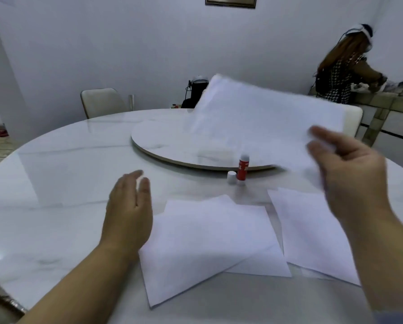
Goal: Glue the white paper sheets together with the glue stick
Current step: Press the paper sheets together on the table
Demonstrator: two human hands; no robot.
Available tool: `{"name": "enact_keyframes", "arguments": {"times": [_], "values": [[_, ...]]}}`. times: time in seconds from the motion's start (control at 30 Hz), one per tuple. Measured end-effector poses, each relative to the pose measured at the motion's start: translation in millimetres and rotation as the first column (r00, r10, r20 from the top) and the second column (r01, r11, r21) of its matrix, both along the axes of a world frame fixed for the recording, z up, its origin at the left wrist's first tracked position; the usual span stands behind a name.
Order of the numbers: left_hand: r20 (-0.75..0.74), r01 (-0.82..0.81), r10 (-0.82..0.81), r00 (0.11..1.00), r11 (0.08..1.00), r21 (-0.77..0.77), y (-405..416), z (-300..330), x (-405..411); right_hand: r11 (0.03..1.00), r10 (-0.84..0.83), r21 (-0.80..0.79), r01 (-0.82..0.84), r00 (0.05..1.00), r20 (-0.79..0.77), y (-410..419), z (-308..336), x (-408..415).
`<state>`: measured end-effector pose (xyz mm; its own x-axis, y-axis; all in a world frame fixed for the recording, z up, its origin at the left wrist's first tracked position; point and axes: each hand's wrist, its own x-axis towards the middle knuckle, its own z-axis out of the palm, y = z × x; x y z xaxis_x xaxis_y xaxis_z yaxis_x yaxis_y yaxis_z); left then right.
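On table (55,183): one glue stick (243,169).

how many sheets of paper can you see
At least 4: one sheet lifted in the right hand, two overlapping sheets on the table centre, one at right. More may lie hidden underneath.

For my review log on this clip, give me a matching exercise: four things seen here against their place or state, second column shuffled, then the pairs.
Things:
1. red glue stick
2. small white cap
3. blurred white paper sheet
4. left hand

States:
A. held up by the right hand
B. standing upright, uncapped
C. open, holding nothing
D. on the white marble table, left of the stick

Pairs: 1-B, 2-D, 3-A, 4-C
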<state>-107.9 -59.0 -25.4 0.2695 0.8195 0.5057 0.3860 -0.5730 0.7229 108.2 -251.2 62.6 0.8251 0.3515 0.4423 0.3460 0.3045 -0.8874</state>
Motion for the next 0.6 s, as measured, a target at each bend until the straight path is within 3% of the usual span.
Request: {"name": "enact_keyframes", "arguments": {"times": [0.07,0.13,0.23,0.47,0.6], "values": [[-0.128,0.221,-0.214,0.968,0.974,0.043,-6,-2,4,0.986,-0.154,0.053,0.158,0.985,-0.082,6,13,24],[-0.354,0.388,-0.365,0.861,0.922,-0.005,-9,-6,7,0.969,-0.234,0.045,0.244,0.959,-0.159,20,20,45],[-0.557,0.406,-0.383,0.737,0.910,-0.088,-12,-7,9,0.977,-0.208,-0.013,0.213,0.941,-0.265,47,15,65],[-0.634,0.416,-0.348,0.691,0.908,-0.045,-5,-5,9,0.963,-0.261,-0.207,0.172,0.786,-0.560,95,-41,97],[-0.633,0.416,-0.340,0.695,0.909,-0.032,-5,-5,8,0.899,-0.207,-0.438,0.008,0.889,-0.409,91,-63,90]]}}
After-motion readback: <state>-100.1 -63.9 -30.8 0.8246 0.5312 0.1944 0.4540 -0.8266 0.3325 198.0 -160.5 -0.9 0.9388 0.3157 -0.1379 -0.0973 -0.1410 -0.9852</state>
